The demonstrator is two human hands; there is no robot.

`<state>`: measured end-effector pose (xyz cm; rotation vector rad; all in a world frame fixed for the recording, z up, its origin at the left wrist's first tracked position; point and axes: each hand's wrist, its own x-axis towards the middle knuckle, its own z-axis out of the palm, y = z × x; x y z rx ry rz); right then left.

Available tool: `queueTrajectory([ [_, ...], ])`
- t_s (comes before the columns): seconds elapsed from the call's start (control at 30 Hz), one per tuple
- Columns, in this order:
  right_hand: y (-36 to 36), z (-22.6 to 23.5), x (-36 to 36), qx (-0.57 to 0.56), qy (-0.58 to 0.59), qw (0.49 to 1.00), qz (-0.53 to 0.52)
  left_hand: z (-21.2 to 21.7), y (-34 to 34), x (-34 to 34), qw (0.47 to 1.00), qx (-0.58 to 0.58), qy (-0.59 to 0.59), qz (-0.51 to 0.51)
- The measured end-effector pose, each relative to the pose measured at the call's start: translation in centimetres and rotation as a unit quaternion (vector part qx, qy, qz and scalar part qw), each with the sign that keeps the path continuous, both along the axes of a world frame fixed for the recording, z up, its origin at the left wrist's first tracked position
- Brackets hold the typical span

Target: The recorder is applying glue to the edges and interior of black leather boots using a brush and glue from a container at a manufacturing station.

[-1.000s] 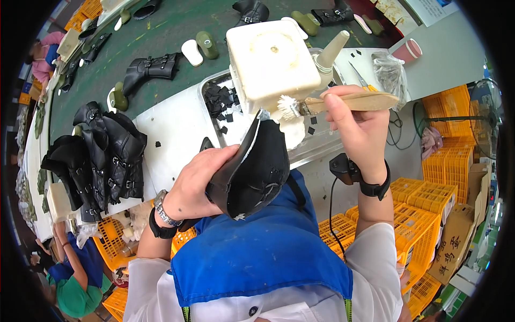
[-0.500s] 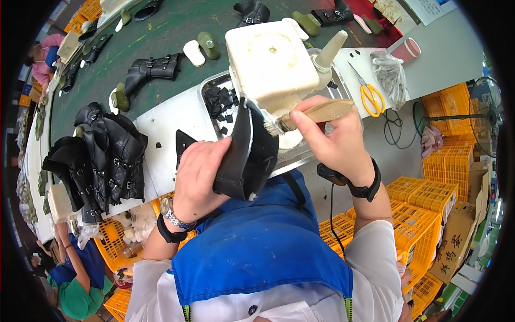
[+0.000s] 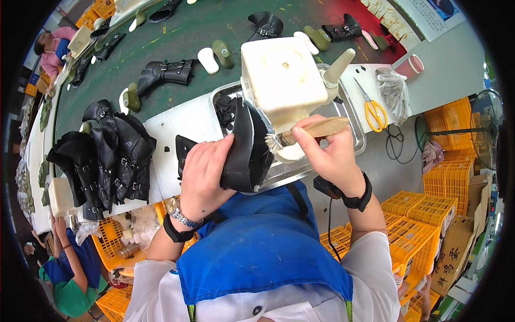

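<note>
Glue step: brush point(image 3: 314, 130) on black boot upper point(image 3: 247, 147).
Left hand point(image 3: 206, 172) fingers clamped on upper, right hand point(image 3: 330, 153) fingers clamped on brush; next likely needs even strokes along the edge.

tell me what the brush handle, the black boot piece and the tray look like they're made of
Brush handle: pale bare wood, matt tan; right hand holds it. Black boot piece: leather or a synthetic look-alike, smooth with a soft sheen and flexible curve, in the left hand. Tray: metal, likely steel, grey and reflective at the rim.
</note>
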<state>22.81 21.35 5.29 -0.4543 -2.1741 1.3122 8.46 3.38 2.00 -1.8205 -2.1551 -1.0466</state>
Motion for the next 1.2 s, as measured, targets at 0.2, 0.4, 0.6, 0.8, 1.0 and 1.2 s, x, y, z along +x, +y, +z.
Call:
queueTrajectory([
  [0.2, -0.2, -0.6, -0.7, 0.132, 0.073, 0.988, -0.038, 0.1, -0.1, 0.4, 0.999, -0.002, -0.035, -0.032],
  [0.4, -0.8, -0.1, -0.6, 0.183, 0.082, 0.979, 0.019, -0.2, 0.4, -1.0, 1.0, 0.022, 0.005, 0.011],
  [0.6, -0.6, 0.3, -0.9, 0.225, 0.089, 0.97, 0.028, -0.1, 0.8, -0.7, 0.997, 0.06, 0.031, 0.04],
  [0.8, -0.5, 1.2, -0.9, 0.176, 0.063, 0.982, 0.013, -0.3, 1.0, -1.5, 1.0, 0.012, 0.011, 0.008],
  [1.0, -1.3, 1.2, -0.4, 0.158, 0.078, 0.984, -0.012, 1.1, 0.4, 0.0, 0.998, 0.043, 0.03, 0.039],
  [1.2, -2.1, 0.9, 0.2, 0.133, 0.056, 0.989, 0.041, 0.9, 0.3, -0.4, 0.997, 0.042, 0.04, 0.048],
])
